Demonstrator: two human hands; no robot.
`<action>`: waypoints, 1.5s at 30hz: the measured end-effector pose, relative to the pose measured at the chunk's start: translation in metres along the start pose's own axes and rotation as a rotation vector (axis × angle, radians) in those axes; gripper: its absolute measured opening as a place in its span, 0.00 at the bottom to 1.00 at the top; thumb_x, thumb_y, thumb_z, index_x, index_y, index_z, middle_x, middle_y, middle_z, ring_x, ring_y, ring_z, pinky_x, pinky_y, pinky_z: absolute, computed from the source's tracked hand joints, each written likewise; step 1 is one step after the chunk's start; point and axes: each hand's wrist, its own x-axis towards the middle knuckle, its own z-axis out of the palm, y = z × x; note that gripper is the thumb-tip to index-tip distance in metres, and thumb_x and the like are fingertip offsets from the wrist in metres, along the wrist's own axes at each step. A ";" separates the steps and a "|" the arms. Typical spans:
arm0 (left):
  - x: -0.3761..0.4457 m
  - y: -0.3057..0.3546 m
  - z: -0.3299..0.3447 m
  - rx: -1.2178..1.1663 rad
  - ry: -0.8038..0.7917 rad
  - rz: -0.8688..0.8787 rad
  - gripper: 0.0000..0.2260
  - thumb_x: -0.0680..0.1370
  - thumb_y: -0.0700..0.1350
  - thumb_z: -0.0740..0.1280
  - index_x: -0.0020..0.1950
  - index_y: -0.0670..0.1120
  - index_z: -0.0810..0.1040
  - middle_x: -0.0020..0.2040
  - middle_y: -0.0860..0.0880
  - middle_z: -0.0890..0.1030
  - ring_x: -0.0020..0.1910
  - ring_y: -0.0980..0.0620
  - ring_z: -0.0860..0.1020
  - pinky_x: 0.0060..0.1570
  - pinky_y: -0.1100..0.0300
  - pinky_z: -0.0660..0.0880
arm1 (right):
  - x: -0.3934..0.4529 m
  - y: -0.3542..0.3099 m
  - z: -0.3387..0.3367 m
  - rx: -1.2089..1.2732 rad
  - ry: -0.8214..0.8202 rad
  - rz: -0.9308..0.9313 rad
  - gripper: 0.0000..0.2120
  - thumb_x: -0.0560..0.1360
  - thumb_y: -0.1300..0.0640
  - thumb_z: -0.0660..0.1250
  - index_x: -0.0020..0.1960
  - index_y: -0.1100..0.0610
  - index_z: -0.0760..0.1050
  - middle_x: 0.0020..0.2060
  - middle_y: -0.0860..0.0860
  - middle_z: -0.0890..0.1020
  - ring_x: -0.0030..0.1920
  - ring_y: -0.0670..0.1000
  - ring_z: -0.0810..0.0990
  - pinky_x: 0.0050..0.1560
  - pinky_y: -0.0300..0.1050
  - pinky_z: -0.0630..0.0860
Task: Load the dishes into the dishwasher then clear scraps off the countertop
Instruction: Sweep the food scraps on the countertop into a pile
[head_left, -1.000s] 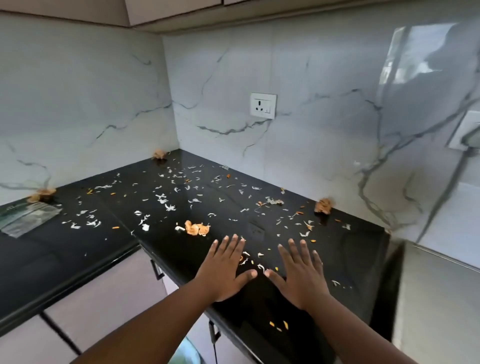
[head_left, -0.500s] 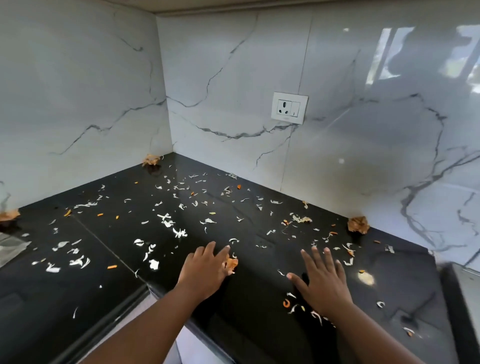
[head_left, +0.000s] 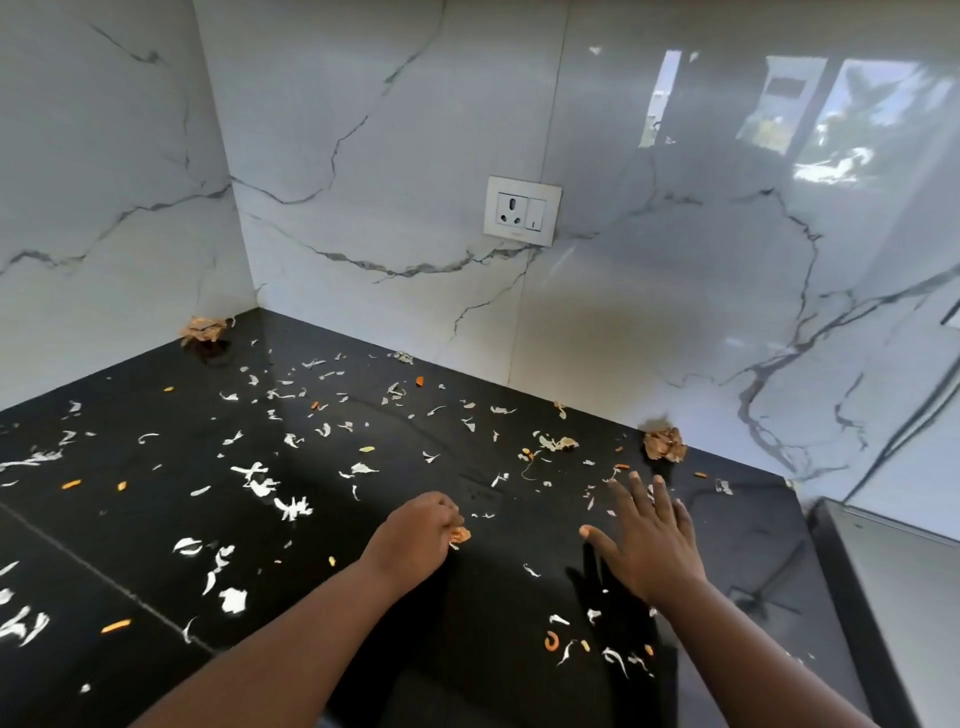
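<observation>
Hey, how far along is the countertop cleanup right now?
Barely begun. No dishes or dishwasher are in view, so that part can't be judged. In hand: the left hand curls around an orange-brown scrap, while the right hand lies flat with spread fingers. Left: white and orange peelings are strewn across the black countertop, plus crumpled brown clumps by the corner and the right wall.

Left hand (head_left: 415, 540) curled — pinching orange scrap (head_left: 460, 535) now.

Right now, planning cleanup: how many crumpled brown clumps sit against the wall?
2: one crumpled brown clump in the far-left corner, another clump against the back wall, beyond the right hand. More may lie out of frame.
</observation>
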 end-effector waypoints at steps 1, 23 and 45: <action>0.003 0.004 0.003 -0.017 -0.004 -0.004 0.11 0.78 0.40 0.63 0.56 0.47 0.83 0.58 0.55 0.78 0.55 0.60 0.75 0.59 0.66 0.69 | 0.005 0.009 0.001 0.010 -0.001 0.020 0.37 0.77 0.31 0.46 0.79 0.48 0.43 0.79 0.51 0.43 0.77 0.56 0.36 0.75 0.55 0.40; -0.017 0.063 0.027 -0.699 0.166 -0.586 0.04 0.73 0.43 0.73 0.41 0.52 0.86 0.49 0.52 0.84 0.51 0.56 0.82 0.57 0.57 0.75 | 0.171 0.101 0.010 0.175 -0.056 0.109 0.13 0.80 0.59 0.57 0.63 0.59 0.68 0.57 0.59 0.73 0.59 0.64 0.75 0.55 0.58 0.75; -0.263 0.029 -0.048 -0.930 0.430 -0.475 0.10 0.75 0.29 0.67 0.42 0.43 0.82 0.32 0.49 0.82 0.33 0.54 0.80 0.41 0.62 0.79 | -0.183 -0.226 -0.042 0.598 -0.054 -0.620 0.08 0.75 0.59 0.66 0.46 0.56 0.84 0.44 0.52 0.84 0.47 0.53 0.82 0.51 0.49 0.77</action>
